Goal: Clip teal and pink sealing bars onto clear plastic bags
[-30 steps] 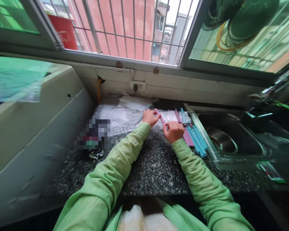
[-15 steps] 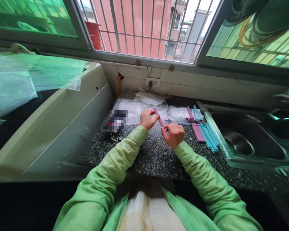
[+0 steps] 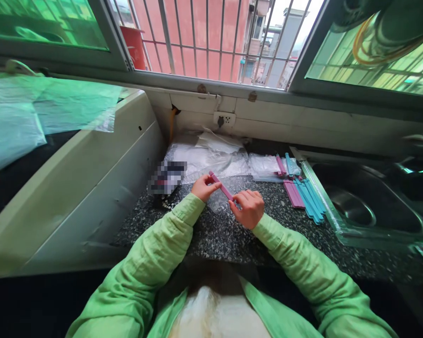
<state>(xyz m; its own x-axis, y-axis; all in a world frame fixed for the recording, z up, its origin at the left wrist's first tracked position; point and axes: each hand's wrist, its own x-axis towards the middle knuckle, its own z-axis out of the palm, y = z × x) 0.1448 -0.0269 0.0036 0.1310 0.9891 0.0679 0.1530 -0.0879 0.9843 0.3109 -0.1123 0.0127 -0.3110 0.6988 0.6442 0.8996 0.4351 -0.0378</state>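
Note:
A slim pink plastic bag clip (image 3: 221, 186) is held slantwise above the speckled counter. My left hand (image 3: 202, 188) pinches its upper left end between thumb and fingers. At the lower right end, my right hand (image 3: 249, 209) grips it with the fingers curled. To the right, several pink clips (image 3: 293, 194) lie side by side, and several blue clips (image 3: 310, 202) are fanned out against them. Behind these, another pink clip (image 3: 280, 164) and a blue one (image 3: 288, 164) rest by a small clear plastic packet (image 3: 263, 165).
Clear plastic bags (image 3: 190, 157) are spread along the back of the counter (image 3: 225, 239). A blurred-out item (image 3: 167, 177) lies at their left. A sink (image 3: 370, 202) is on the right, a pale appliance (image 3: 102, 169) on the left. A wall socket (image 3: 224, 119) sits below the barred window.
Both hands have come slightly lower and to the left with the pink bag clip, which now lies flatter. The view has shifted a little.

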